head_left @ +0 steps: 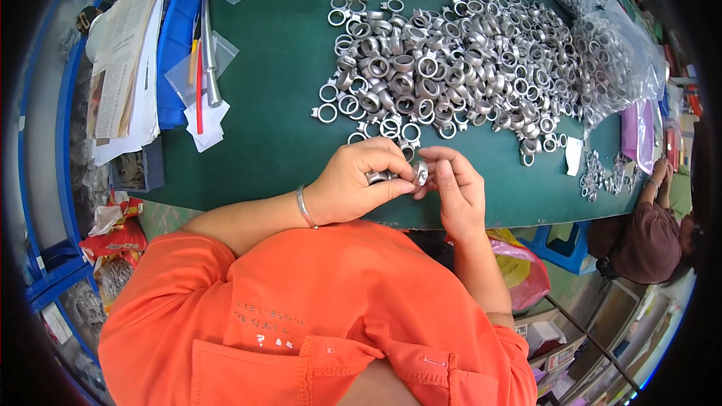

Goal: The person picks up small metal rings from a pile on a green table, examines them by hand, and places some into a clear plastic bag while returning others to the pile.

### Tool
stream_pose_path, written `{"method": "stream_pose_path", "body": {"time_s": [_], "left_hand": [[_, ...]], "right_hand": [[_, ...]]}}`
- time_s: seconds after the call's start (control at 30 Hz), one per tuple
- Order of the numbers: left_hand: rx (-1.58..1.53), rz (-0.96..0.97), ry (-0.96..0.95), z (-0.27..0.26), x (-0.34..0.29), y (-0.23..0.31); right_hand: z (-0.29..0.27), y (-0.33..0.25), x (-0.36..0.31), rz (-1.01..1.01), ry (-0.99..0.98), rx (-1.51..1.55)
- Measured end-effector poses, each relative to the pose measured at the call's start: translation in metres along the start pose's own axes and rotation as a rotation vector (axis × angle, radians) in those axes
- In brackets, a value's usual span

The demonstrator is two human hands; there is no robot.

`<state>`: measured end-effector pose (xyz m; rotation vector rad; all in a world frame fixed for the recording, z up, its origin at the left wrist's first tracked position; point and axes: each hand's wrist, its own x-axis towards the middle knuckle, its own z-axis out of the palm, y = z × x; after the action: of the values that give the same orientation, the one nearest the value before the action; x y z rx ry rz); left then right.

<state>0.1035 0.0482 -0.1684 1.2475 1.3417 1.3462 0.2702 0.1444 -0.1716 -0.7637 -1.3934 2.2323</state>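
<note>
Left hand (347, 182) curls around metal rings (378, 177), right hand (460, 194), half open, touches another ring (421, 174)—light pinch probably steadies best!

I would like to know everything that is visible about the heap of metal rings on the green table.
The heap of metal rings is a loose, spread-out pile of small silver-grey pieces that look like bare metal. Many show a round band with a small lug outside. They overlap at various angles, some flat, some on edge. The heap rests on the green table, beyond the left hand and right hand; its right end meets a clear plastic bag holding similar rings.
</note>
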Motion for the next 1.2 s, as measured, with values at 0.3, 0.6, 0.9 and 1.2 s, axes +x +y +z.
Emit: {"method": "stream_pose_path", "body": {"time_s": [0.3,0.6,0.9,1.2], "left_hand": [[-0.813,-0.654,-0.087,-0.006,-0.001,-0.002],[-0.988,-0.715,-0.229,-0.017,-0.016,-0.015],[-0.613,-0.661,0.026,-0.013,-0.010,0.001],[-0.066,-0.116,0.083,-0.004,-0.004,-0.001]], "right_hand": [[0.012,0.001,-0.002,-0.686,0.058,-0.600],[0.010,0.004,0.017,-0.599,0.125,-1.061],[0.009,0.007,0.011,-0.412,0.006,-0.635],[0.010,0.013,0.009,-0.560,0.112,-0.612]]}}
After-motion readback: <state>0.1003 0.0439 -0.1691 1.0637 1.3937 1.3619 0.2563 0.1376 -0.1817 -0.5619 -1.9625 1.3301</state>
